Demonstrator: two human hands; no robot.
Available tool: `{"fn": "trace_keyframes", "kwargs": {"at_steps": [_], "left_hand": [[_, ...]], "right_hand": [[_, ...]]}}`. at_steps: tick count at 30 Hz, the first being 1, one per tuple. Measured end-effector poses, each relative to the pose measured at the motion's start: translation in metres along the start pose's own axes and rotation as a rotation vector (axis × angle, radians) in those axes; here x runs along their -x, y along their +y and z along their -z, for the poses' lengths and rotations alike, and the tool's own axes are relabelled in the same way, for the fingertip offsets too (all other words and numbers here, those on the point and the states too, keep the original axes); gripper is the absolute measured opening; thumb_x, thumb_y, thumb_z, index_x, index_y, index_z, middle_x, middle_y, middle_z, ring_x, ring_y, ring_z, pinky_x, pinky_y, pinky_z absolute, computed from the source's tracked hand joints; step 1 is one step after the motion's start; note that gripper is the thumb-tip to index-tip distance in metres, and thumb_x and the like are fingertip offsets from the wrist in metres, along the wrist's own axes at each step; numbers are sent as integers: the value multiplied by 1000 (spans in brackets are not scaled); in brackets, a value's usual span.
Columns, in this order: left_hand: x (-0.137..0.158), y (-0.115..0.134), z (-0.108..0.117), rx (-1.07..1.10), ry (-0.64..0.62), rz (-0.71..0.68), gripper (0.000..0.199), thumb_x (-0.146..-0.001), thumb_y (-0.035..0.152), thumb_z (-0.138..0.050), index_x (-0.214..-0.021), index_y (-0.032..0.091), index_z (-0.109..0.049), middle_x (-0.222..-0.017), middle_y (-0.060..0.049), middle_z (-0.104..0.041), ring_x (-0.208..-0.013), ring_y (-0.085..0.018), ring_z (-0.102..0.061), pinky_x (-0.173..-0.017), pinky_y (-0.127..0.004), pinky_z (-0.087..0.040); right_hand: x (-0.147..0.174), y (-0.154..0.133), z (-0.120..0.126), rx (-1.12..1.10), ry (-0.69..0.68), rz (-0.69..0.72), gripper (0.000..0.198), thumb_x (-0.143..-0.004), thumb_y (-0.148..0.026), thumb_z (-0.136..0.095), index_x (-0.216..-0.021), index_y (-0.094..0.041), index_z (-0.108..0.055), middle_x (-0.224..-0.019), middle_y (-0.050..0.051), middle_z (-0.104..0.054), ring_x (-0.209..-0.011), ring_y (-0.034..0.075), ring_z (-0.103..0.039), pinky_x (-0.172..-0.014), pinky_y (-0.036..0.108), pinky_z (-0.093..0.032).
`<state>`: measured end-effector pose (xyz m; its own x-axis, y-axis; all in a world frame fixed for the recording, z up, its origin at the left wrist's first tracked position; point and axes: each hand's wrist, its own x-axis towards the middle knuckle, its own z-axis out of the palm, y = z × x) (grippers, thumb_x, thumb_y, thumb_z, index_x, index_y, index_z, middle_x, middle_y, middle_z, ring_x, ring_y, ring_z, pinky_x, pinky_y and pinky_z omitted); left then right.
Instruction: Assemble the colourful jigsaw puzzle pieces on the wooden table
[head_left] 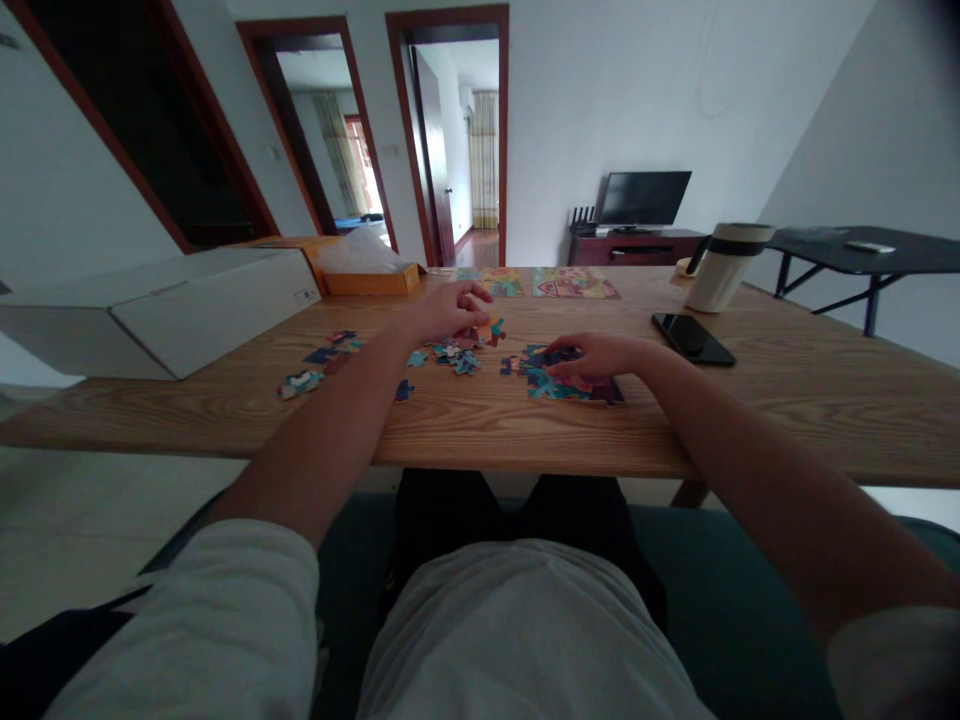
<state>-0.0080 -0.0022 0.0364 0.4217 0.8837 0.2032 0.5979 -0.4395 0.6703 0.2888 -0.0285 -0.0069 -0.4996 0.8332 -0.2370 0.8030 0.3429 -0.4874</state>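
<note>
My left hand hovers over a loose pile of jigsaw pieces, its fingers loosely bent and apart, with nothing plainly gripped. Orange and teal pieces show just below its fingertips. On a partly joined jigsaw section rests my right hand, thumb and fingers spread over the dark blue and teal picture and covering some of it. More pieces lie left of my left forearm, and a single blue piece sits near the front of the table.
Two colourful picture sheets lie at the wooden table's far edge. A long white box and an orange box stand left. To the right are a black phone and a cream jug.
</note>
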Motion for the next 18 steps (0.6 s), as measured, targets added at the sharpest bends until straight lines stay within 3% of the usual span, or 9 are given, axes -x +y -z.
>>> {"fn": "trace_keyframes", "kwargs": {"at_steps": [4,10,15,18], "left_hand": [[2,-26,-5,-25,-84,50,33,-82,23,-73,-112,15,-64,-82,-6,-73,-60,-14,-65,-56,-25,-48],[6,-28,-5,33,-118,63,33,-83,19,-69,-115,14,-61,-81,-6,-73,-64,-17,-69,-59,-26,-53],[4,-28,3,-29,-89,65,27,-84,23,-67,-109,15,-66,-88,-7,-74,-69,-16,-70,-61,-25,-52],[6,-30,20,-160,30,71,24,-81,24,-66,-104,18,-72,-91,-5,-74,-73,-16,-68,-63,-25,-50]], "right_hand": [[2,0,2,36,-2,2,90,-76,-69,-75,-151,-25,-48,-91,7,-77,-71,24,-72,-59,32,-55],[1,1,2,90,29,-4,97,-76,-70,-74,-154,-23,-44,-109,11,-76,-82,27,-73,-70,35,-58],[-1,1,1,87,29,15,90,-82,-72,-66,-153,-20,-45,-103,11,-77,-80,26,-73,-66,33,-56],[-1,-2,-3,52,45,8,83,-88,-75,-55,-151,-20,-47,-99,12,-78,-78,26,-73,-66,34,-56]]}}
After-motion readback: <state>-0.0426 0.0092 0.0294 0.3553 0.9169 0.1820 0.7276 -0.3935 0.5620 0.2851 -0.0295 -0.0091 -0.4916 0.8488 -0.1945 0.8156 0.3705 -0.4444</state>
